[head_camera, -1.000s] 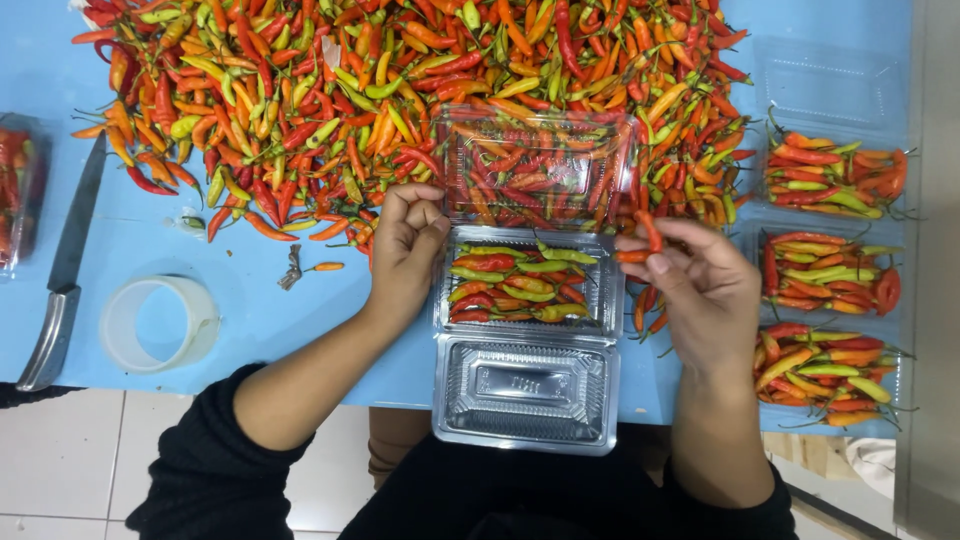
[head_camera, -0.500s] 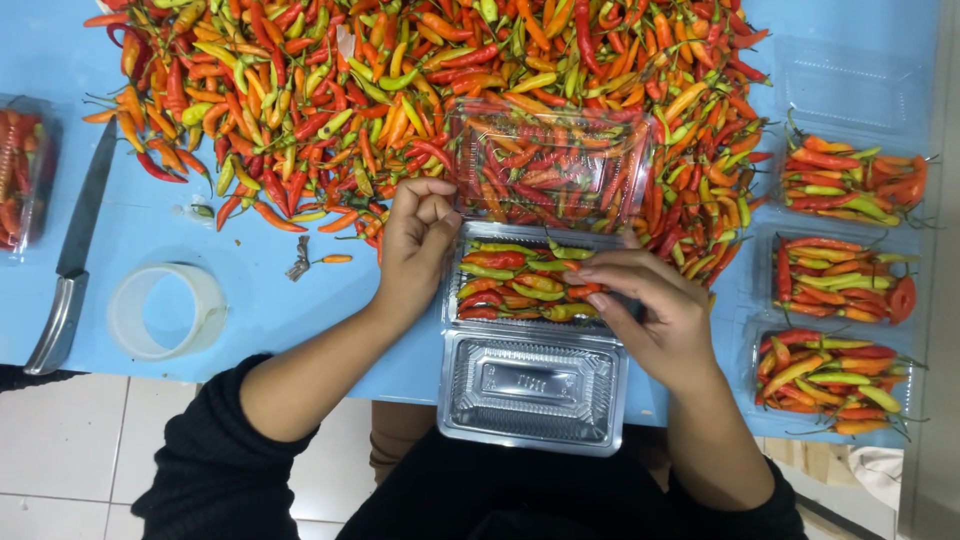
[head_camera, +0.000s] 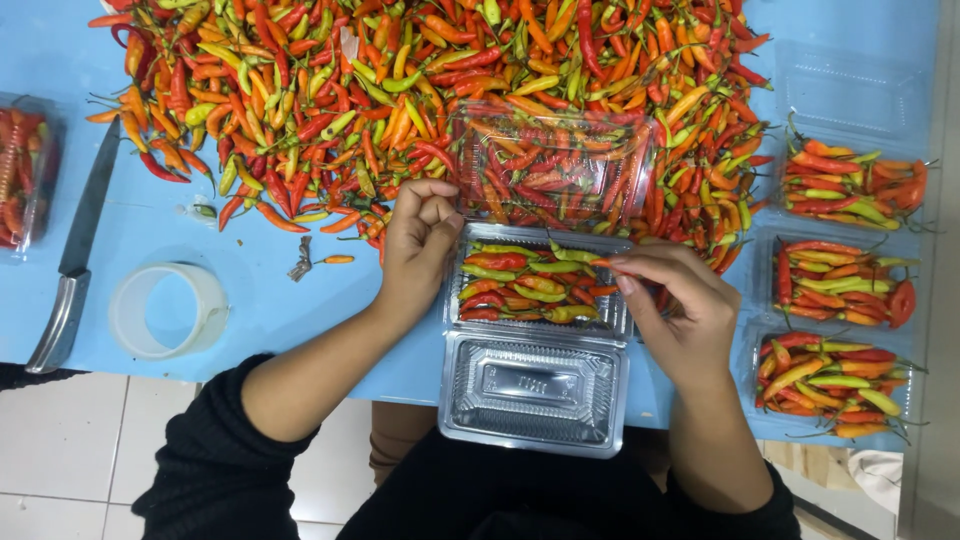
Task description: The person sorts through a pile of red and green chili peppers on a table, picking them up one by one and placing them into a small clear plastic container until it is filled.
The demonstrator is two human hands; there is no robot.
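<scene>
— What takes up most of the frame?

— The blue table (head_camera: 300, 310), and across its upper half a big heap of chillies (head_camera: 400, 90), red, orange and green all mixed (it runs nearly edge to edge).

— And in front of the person?

— A clear plastic clamshell box (head_camera: 540, 340), open at lower centre. Its far half is filled with chillies; its lid lies empty, hanging over the table's near edge. Another clear box (head_camera: 550, 165) sits just above it, resting against the heap with chillies inside.

— The right side?

— Three filled trays (head_camera: 850, 270), stacked top to bottom along the right edge, with an empty clear one above them.

— What are the hands doing?

— The left hand (head_camera: 420, 245) rests at the box's upper left corner, fingers curled into a loose fist; I cannot tell if it holds anything. The right hand (head_camera: 675, 305) is at the box's right end, thumb and forefinger pinched on one small orange chilli (head_camera: 603, 262) over the filled half.

— Anything at the left?

— A roll of clear tape (head_camera: 165, 310), a knife (head_camera: 75, 250) lying lengthwise beside it, and a stray chilli (head_camera: 338, 259) near the left wrist.
</scene>
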